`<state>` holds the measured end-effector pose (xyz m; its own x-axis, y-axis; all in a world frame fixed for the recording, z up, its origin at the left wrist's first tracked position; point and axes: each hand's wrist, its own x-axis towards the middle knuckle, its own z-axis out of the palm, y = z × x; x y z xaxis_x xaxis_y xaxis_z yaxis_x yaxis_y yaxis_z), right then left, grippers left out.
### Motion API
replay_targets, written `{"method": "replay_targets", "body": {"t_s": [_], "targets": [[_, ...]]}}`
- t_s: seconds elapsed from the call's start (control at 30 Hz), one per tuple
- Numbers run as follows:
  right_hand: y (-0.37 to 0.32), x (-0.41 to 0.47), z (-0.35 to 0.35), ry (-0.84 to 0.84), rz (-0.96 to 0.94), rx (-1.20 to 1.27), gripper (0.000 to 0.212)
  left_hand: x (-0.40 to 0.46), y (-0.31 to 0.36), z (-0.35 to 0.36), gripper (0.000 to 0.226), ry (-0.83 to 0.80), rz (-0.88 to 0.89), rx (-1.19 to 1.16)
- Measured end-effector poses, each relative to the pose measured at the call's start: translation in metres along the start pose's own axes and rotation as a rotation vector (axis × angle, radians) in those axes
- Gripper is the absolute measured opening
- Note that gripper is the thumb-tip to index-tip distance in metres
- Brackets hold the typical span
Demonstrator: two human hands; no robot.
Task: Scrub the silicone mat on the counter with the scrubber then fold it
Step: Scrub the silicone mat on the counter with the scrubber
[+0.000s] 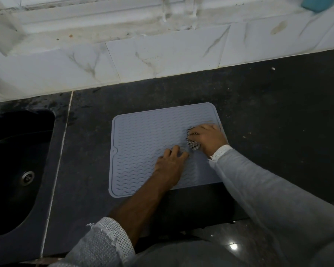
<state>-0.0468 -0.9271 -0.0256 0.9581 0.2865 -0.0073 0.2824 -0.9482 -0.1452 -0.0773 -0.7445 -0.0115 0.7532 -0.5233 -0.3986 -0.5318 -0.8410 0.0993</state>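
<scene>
A grey-blue silicone mat (143, 143) with a wavy ribbed pattern lies flat on the dark counter (268, 116). My right hand (208, 138) grips a checkered black-and-white scrubber (192, 144) and holds it down on the mat's right part. My left hand (171, 164) rests on the mat's middle, fingertips bent and pressing down on the surface. The mat's near right corner is hidden under my right sleeve.
A dark sink (17, 170) with a metal drain (28, 177) sits at the left. A white marble-tiled wall (162, 54) runs along the back of the counter. A teal object (314, 2) lies on the ledge at top right. The counter's front edge is just below the mat.
</scene>
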Motion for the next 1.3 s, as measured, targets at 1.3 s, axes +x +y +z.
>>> {"method": "replay_targets", "body": {"t_s": [1.3], "targets": [[0.013, -0.02, 0.006, 0.027, 0.097, 0.106, 0.034, -0.005, 0.002, 0.005, 0.071, -0.013, -0.023, -0.057]]}}
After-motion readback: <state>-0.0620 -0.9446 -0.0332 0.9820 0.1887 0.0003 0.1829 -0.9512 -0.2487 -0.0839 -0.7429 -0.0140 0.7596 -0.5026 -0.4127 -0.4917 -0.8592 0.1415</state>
